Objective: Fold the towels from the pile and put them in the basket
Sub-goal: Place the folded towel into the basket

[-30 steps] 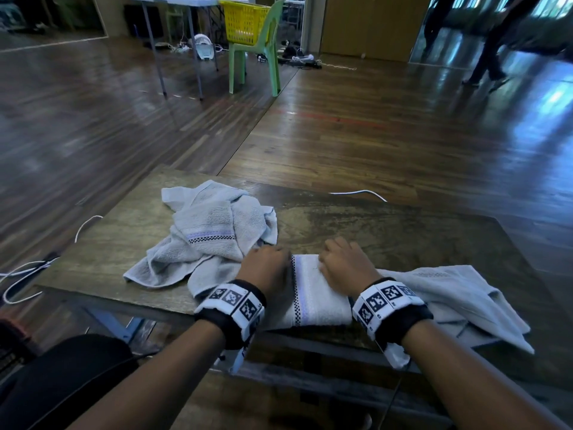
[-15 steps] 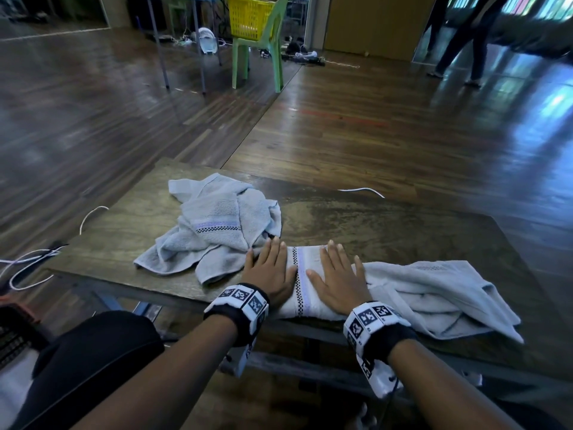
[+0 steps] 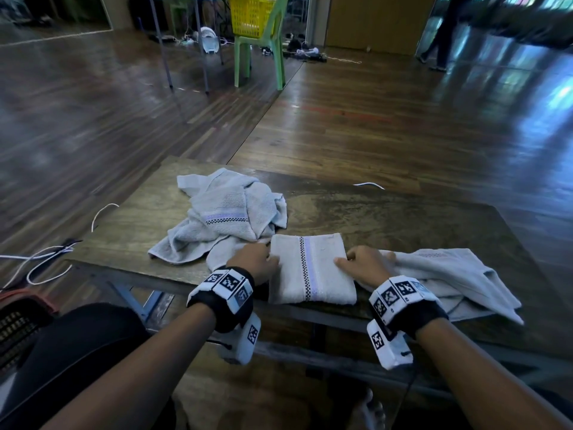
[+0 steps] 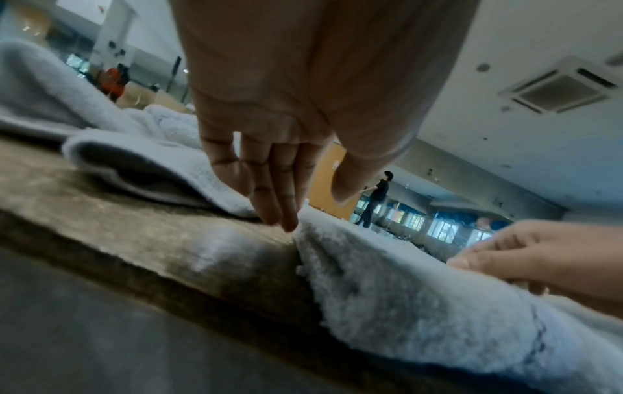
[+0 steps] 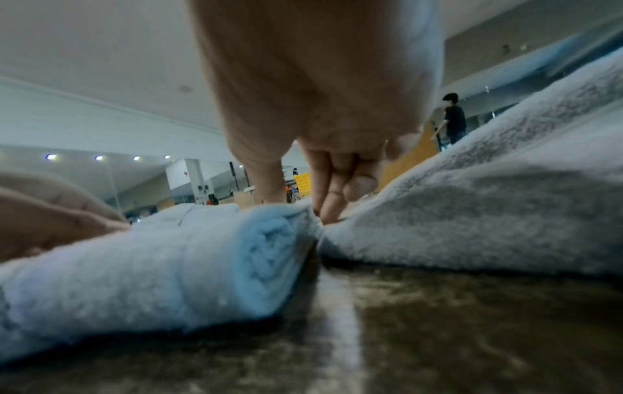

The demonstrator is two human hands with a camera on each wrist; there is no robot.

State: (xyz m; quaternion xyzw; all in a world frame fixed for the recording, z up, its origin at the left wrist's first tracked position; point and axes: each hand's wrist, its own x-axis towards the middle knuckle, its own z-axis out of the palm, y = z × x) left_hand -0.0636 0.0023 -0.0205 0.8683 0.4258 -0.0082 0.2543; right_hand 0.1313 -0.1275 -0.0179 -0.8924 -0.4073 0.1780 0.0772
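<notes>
A folded grey towel (image 3: 310, 268) with a checkered stripe lies at the near edge of the wooden table (image 3: 387, 218). My left hand (image 3: 269, 259) is at its left edge; in the left wrist view its straight fingers (image 4: 279, 213) touch the table against the towel (image 4: 404, 293), thumb just above it. My right hand (image 3: 344, 262) is at the right edge: the thumb (image 5: 269, 192) lies on top of the towel (image 5: 168, 266) and curled fingers tuck beside it. A crumpled towel pile (image 3: 226, 215) lies behind on the left. A yellow basket (image 3: 248, 17) stands far off.
Another loose towel (image 3: 443, 274) lies spread on the table to the right. The yellow basket sits on a green chair (image 3: 273, 57) across the wooden floor. White cables (image 3: 40, 259) lie on the floor at left. A dark crate (image 3: 15, 330) is beside my left knee.
Half a second ago both palms lay flat on top of the folded towel. They have slid apart to its left and right edges, and the right fingers have curled.
</notes>
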